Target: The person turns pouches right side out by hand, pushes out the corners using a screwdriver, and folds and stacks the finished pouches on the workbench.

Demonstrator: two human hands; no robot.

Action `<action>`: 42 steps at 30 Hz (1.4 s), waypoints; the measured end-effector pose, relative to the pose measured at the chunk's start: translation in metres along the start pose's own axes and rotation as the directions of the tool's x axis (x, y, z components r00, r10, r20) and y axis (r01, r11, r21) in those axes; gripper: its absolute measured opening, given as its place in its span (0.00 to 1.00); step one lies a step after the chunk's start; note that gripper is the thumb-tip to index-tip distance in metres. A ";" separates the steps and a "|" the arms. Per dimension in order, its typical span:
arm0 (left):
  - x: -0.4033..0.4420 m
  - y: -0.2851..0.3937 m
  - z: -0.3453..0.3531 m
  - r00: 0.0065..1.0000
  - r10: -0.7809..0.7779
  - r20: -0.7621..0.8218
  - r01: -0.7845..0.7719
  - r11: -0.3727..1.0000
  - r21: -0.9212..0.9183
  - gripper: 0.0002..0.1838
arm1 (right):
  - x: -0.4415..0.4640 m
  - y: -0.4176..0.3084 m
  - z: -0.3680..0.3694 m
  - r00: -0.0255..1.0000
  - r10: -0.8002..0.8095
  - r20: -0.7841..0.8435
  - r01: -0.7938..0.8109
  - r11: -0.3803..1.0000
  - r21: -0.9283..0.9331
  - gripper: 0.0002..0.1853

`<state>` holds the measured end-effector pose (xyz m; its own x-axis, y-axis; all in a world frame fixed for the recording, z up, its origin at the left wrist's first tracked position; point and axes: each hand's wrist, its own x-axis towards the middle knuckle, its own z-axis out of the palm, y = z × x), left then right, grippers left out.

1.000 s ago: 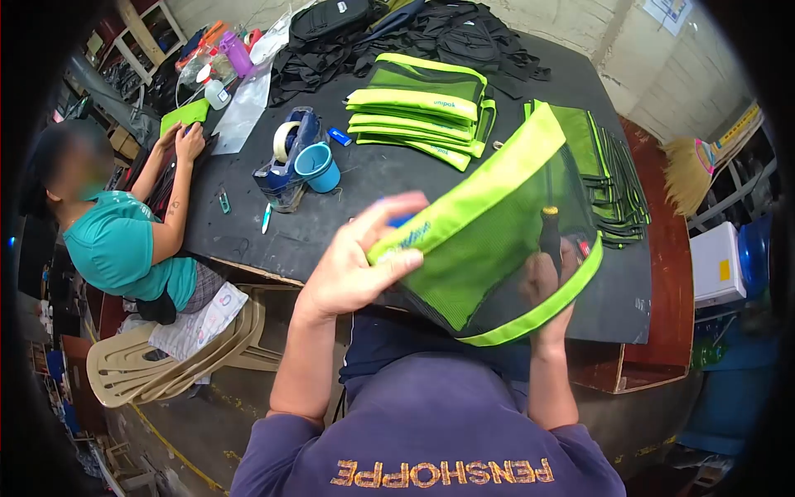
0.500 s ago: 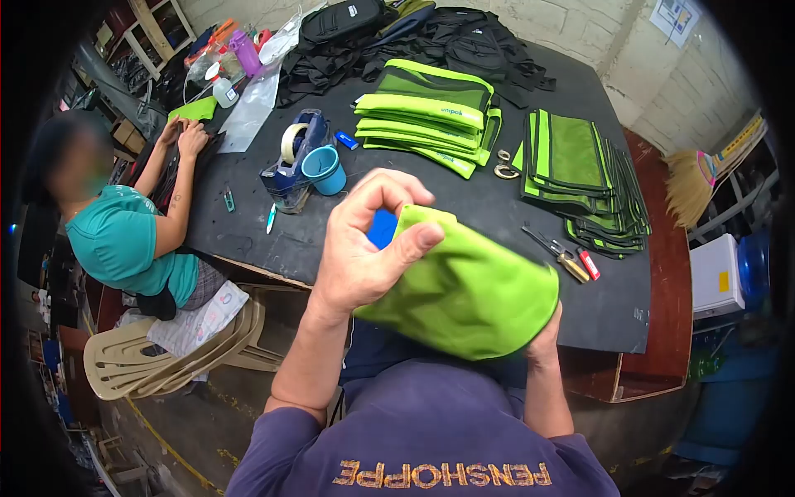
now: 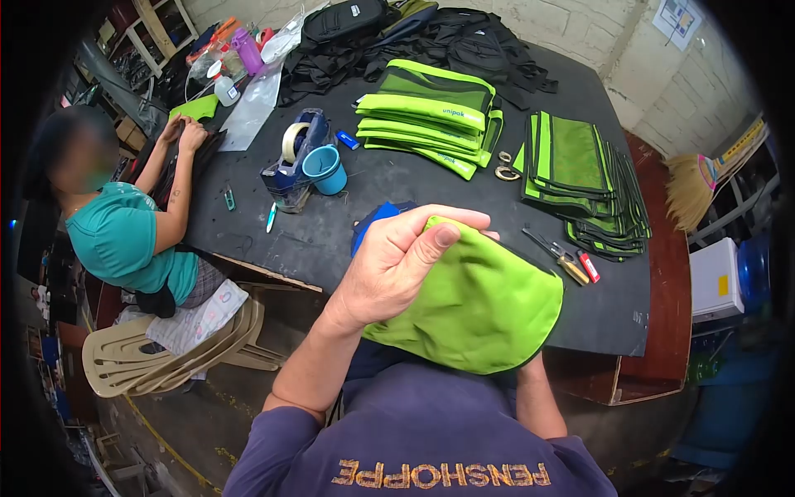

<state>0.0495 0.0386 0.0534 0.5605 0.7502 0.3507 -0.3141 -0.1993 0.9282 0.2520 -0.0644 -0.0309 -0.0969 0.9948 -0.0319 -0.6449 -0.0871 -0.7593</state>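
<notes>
The left hand (image 3: 387, 269) pinches a bright-green, round-edged fabric piece (image 3: 489, 302) draping to its right; the right hand is hidden, its grip untellable. A slipping pinch could snag the yellow-handled metal tool (image 3: 572, 270) farther right.

A person's left hand (image 3: 393, 269) pinches, thumb (image 3: 439, 240) against fingers (image 3: 465, 217). Its wrist (image 3: 341, 315) sits just behind the grip, the bare left forearm (image 3: 305, 369) sloping back toward the body. On the grip's other side, the right forearm (image 3: 538, 399) reaches forward, right hand hidden.
</notes>
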 end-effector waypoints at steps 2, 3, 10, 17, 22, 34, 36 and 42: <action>0.000 0.002 -0.001 0.999 0.021 0.045 -0.021 1.000 0.008 0.27 | 0.000 -0.009 0.003 0.983 0.139 0.118 -0.153 0.980 0.126 0.32; 0.000 0.003 -0.001 0.999 0.022 0.043 -0.023 1.000 0.008 0.27 | 0.000 -0.008 0.002 0.983 0.140 0.119 -0.154 0.980 0.124 0.32; 0.000 0.000 -0.003 0.999 -0.035 0.042 0.032 0.997 0.064 0.25 | 0.004 -0.004 0.013 0.990 -0.029 0.135 0.049 0.988 -0.148 0.35; -0.002 0.003 -0.003 0.995 -0.098 0.036 0.093 0.988 0.125 0.23 | 0.023 0.050 -0.023 0.907 -0.248 0.342 0.142 0.942 0.305 0.35; -0.008 0.002 0.002 0.993 -0.114 0.019 0.115 0.958 -0.262 0.26 | -0.018 0.030 -0.037 0.988 0.148 -0.035 -0.124 0.919 0.374 0.36; -0.010 -0.018 0.015 0.982 -0.080 -0.173 0.056 0.988 -0.141 0.23 | -0.001 0.016 0.030 0.991 -0.069 0.115 0.101 0.948 -0.301 0.40; -0.011 -0.020 0.017 0.978 -0.096 -0.183 0.066 0.984 -0.164 0.23 | -0.007 0.016 0.033 0.991 -0.064 0.117 0.097 0.946 -0.308 0.40; -0.014 -0.025 0.023 0.964 -0.117 -0.240 0.072 0.979 -0.191 0.22 | -0.012 0.020 0.048 0.993 -0.036 0.109 0.072 0.935 -0.348 0.41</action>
<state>0.0671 0.0181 0.0279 0.3928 0.8978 0.1993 -0.4138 -0.0210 0.9101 0.2041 -0.0810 -0.0146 -0.1556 0.9856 0.0668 -0.3458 0.0090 -0.9383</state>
